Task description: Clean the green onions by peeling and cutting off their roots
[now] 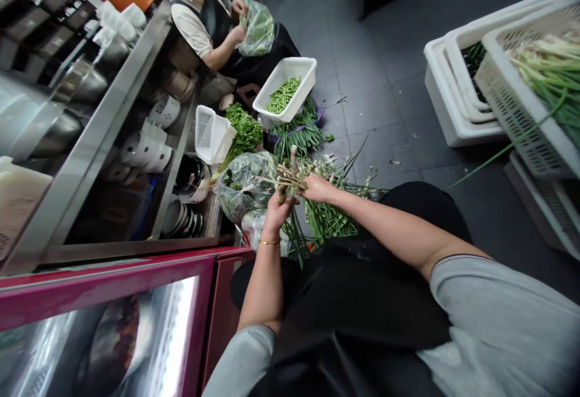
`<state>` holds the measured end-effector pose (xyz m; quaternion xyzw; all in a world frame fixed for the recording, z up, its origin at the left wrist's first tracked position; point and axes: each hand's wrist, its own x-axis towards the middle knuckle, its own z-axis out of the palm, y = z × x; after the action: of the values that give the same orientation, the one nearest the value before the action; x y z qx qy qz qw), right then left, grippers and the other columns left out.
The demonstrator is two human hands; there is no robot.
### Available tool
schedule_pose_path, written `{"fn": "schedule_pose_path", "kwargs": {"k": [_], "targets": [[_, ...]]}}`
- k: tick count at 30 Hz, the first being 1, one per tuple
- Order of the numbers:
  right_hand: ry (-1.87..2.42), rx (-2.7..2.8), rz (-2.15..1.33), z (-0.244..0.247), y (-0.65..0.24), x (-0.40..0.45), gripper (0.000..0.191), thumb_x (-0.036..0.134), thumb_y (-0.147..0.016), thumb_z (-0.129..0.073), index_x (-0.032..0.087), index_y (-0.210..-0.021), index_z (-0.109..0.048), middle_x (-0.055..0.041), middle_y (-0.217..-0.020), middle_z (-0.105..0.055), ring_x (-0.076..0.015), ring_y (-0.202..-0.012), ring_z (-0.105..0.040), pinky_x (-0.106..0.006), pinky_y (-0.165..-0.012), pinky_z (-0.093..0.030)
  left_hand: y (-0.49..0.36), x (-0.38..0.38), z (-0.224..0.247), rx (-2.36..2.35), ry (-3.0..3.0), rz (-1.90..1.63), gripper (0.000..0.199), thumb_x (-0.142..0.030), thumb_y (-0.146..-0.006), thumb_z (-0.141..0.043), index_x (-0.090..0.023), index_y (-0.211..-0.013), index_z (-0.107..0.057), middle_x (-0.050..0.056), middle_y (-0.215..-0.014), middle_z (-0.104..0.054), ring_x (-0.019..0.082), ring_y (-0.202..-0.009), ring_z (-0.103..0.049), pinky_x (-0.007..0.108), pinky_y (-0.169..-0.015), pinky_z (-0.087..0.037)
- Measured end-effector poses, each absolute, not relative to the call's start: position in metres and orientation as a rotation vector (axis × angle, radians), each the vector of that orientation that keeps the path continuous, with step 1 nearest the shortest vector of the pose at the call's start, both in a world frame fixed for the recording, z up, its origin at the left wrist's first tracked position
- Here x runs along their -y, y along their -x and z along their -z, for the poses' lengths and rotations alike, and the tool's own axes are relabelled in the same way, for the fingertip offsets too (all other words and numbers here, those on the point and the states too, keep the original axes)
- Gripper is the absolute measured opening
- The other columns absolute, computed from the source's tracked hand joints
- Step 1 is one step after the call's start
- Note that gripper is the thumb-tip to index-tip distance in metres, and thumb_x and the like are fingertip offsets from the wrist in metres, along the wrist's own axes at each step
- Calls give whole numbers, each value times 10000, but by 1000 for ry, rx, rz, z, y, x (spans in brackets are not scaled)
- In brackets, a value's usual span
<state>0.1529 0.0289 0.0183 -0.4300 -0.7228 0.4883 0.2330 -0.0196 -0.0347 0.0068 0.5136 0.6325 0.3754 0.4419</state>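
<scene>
My left hand [277,213] is closed around a bunch of green stalks [295,234], whose green ends hang down over my lap. Beside it on the right, my right hand [317,188] is closed on the pale, dry root ends [290,178] of stalks. The two hands are close together. Under and beyond them lies a loose pile of green stalks [333,219] with pale roots. A clear plastic bag of greens [247,188] sits just left of my left hand.
A white basket of green beans [284,95], leafy greens [244,128] and a small white basket [211,134] stand ahead. Another person [222,40] holds a plastic bag at the upper left. Metal shelving [95,119] is left; stacked white crates [525,89] are right.
</scene>
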Motion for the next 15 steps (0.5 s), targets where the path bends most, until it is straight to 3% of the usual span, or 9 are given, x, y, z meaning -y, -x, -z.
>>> {"fn": "schedule_pose_path", "kwargs": {"k": [5, 10, 15], "targets": [[837, 1434, -1962, -33, -183, -41, 201, 308, -624, -702, 139, -694, -618, 21, -529, -569, -71, -408, -427, -196, -371, -299, 65, 38, 2, -1707, -1360, -874, 333, -326, -753, -630, -127, -1012, -693, 19, -670, -656, 72, -482, -431, 197, -476, -324], [658, 1013, -1985, -55, -212, -44, 270, 297, -557, -733, 139, -704, -571, 17, -593, -592, -51, -436, -445, -157, -321, -226, 87, 36, 17, -1726, -1273, -877, 370, -344, -737, -633, -127, -1030, -698, 28, -693, -664, 76, -484, -416, 199, -458, -287], [570, 1040, -2033, -66, -232, -36, 289, 318, -565, -737, 153, -730, -567, 15, -582, -580, -71, -436, -458, -176, -344, -279, 106, 36, 36, -1953, -1057, -893, 295, -271, -687, -637, -96, -916, -696, 10, -576, -611, 73, -441, -390, 199, -438, -255]]}}
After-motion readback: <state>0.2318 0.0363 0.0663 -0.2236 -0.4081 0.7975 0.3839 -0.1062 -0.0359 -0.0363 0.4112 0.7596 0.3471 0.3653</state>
